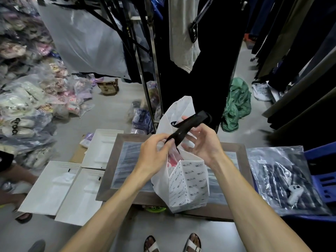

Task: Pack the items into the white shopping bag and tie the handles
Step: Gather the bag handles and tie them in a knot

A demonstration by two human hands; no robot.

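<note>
A white shopping bag (189, 186) printed with small black lettering stands upright on a grey framed board (234, 148). Its mouth is open and something pink and white shows inside. A black handle strap (189, 122) runs diagonally above the mouth. My left hand (154, 150) pinches the strap's lower end together with the bag's left rim. My right hand (203, 140) has its fingers around the strap higher up, palm facing left. The upper white flap of the bag (180, 110) stands up behind both hands.
White flat boxes (61, 188) lie left of the board. A clear-wrapped dark garment with a white controller (294, 193) on it rests on a blue stool at right. Packaged goods pile up far left. Hanging clothes and a rack stand behind; a green cloth (236, 102) lies on the floor.
</note>
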